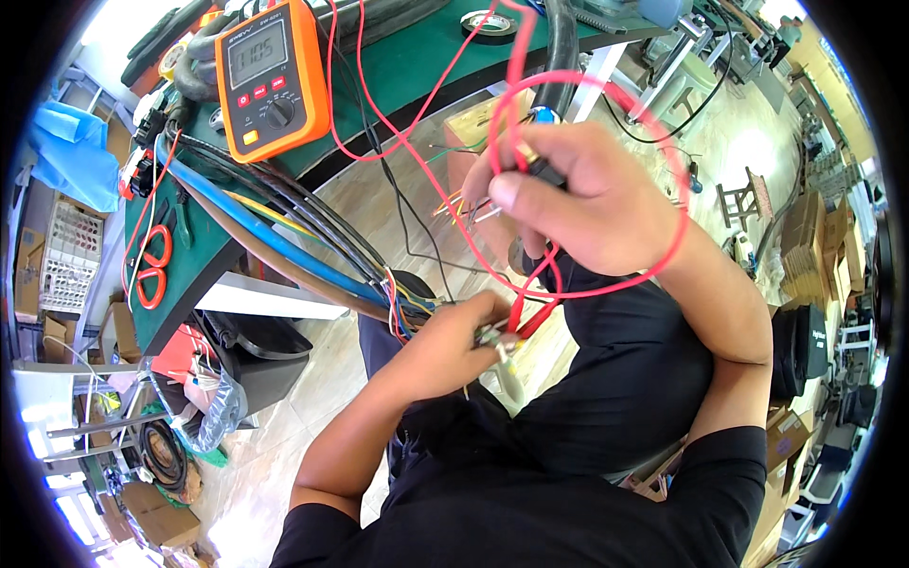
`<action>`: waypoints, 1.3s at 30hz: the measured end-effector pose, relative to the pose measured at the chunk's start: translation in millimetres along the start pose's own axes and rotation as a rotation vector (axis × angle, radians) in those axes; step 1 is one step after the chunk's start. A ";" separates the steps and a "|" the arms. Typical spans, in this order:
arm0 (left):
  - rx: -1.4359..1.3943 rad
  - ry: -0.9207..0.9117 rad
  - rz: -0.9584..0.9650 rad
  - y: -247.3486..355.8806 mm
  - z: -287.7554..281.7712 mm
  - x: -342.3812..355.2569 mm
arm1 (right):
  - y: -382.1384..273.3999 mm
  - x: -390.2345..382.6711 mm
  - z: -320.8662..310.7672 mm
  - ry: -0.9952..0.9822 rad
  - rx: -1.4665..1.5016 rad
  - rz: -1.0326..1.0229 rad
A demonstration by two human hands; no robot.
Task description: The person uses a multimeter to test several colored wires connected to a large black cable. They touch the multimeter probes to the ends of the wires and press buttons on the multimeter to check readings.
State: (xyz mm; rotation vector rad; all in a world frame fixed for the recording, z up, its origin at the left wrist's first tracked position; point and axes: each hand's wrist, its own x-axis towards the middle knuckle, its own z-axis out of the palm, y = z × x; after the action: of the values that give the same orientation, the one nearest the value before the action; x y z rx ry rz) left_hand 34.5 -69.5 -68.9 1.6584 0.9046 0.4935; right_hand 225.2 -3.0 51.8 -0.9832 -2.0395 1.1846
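My left hand [450, 346], low over my lap, is closed on a small pale connector [492, 337] at the end of thin coloured wires [396, 303]. Red clip sleeves [538, 320] sit right beside its fingertips; whether they are clamped on the connector I cannot tell. Higher up and to the right, my right hand [592, 194] pinches a small black connector [544, 170] with a brass-coloured end. Red test lead [677, 189] loops around that hand and wrist. On the table, an orange handheld meter [275, 80] with a lit display lies at the far left.
Thick blue, brown and black cables [256, 213] run from the green table [398, 47] toward my left hand. Orange-handled scissors [151, 270] lie near the table's left edge, a roll of black tape [490, 26] at the back. A black bin [260, 355] stands below; cardboard boxes [805, 237] are stacked right.
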 end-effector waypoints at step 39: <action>-0.558 0.722 0.206 25.4 -57.6 -43.7 | 13.3 -4.6 40.6 -0.079 -0.469 -0.123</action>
State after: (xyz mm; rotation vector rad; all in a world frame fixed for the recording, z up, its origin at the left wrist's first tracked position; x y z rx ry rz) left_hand -26.5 -69.2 -22.5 1.0546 0.9804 1.4068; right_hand 200.7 -21.2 21.7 -1.0127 -2.4650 0.7013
